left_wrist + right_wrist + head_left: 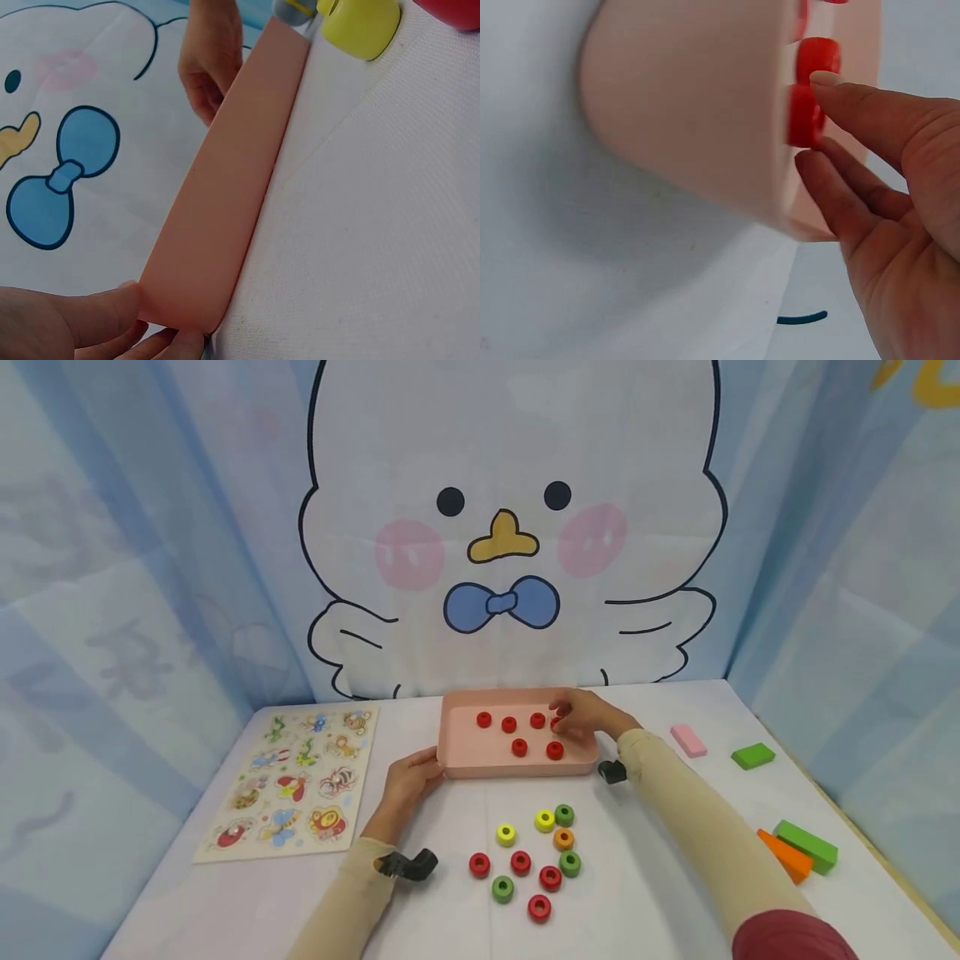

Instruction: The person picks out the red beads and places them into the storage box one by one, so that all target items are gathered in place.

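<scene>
Left hand (408,781) fingers gripping pink tray (480,766) corner, right hand (588,717) fingers pinching red ring (804,116)

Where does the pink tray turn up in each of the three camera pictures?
Head: the pink tray sits mid-table, between both hands.
Left wrist: its side wall runs diagonally from bottom left to top centre.
Right wrist: its rounded corner fills the upper middle.
Shared landmark: the right hand at the tray.

We see the right hand (585,717) covering part of one red ring (556,724) in the pink tray (480,762); whether the fingers pinch it is unclear. Puzzle board (288,785) pictures too small to identify. Left wrist view crops the yellow ring (360,26).
</scene>
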Action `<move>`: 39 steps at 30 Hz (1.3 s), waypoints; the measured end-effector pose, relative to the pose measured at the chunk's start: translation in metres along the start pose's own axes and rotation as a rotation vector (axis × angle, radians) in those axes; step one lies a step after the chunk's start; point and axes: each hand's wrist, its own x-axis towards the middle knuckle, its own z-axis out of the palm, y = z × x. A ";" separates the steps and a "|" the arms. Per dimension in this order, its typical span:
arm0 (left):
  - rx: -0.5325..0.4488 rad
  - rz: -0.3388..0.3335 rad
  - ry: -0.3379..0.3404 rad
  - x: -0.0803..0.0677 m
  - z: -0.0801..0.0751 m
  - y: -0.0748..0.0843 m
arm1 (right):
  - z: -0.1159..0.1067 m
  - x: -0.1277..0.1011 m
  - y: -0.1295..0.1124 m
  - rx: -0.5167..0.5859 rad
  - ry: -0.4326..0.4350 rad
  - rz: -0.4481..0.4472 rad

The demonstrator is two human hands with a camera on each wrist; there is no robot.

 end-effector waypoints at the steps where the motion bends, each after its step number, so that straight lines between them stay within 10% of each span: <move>1: 0.000 -0.002 0.001 0.000 0.000 -0.001 | 0.000 -0.002 0.000 -0.001 0.003 0.001; 14: 0.018 0.016 -0.002 0.000 -0.001 0.001 | 0.007 -0.103 -0.027 0.048 0.118 -0.258; 25: 0.013 -0.007 -0.001 0.002 0.000 0.003 | 0.056 -0.166 -0.057 -0.029 -0.344 -0.596; 39: 0.000 -0.033 -0.005 0.002 -0.001 0.004 | 0.080 -0.174 -0.055 -0.151 -0.415 -0.599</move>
